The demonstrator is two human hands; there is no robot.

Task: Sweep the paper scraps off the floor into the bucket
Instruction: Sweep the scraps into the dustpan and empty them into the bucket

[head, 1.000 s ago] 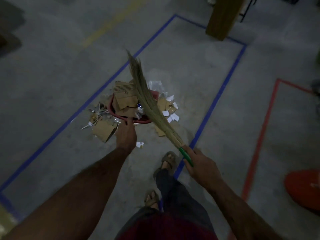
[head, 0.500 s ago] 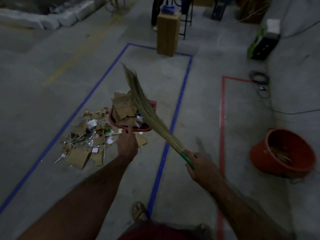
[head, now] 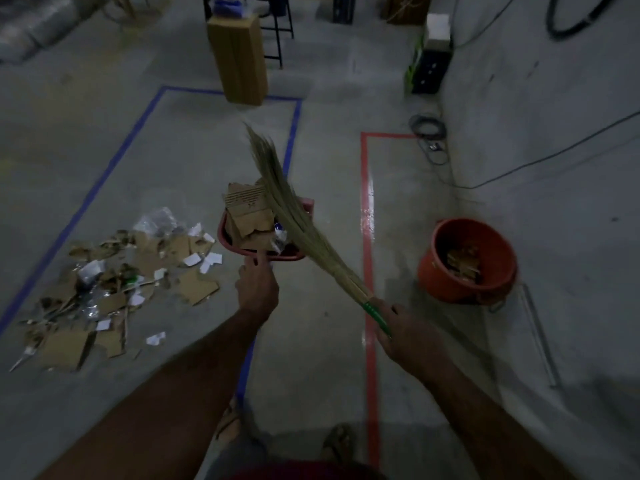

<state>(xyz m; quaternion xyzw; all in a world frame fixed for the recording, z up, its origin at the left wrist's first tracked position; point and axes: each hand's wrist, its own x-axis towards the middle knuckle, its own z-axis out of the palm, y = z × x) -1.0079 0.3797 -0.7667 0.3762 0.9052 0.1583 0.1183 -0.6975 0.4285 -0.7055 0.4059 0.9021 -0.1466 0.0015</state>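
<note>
My left hand point(head: 258, 285) grips the near edge of a red dustpan point(head: 294, 254), held above the floor and piled with cardboard pieces point(head: 247, 209). My right hand point(head: 403, 323) holds the green handle of a grass broom point(head: 294, 216), whose bristles lie across the loaded dustpan and point up and away. An orange bucket point(head: 467, 259) stands on the floor to the right, close to the wall, with some cardboard scraps inside. A heap of cardboard, white paper and plastic scraps point(head: 117, 282) lies on the floor to the left.
Blue tape point(head: 104, 174) outlines a rectangle around the scrap heap; red tape point(head: 367, 237) runs between the dustpan and the bucket. A tall cardboard box point(head: 239, 57) and a stool stand at the back. Cables point(head: 429, 133) trail along the grey wall on the right. My sandalled feet show at the bottom.
I have turned right, away from the heap: the loaded dustpan and broom now sit nearer the red tape and the bucket, and the heap has slid left in view.
</note>
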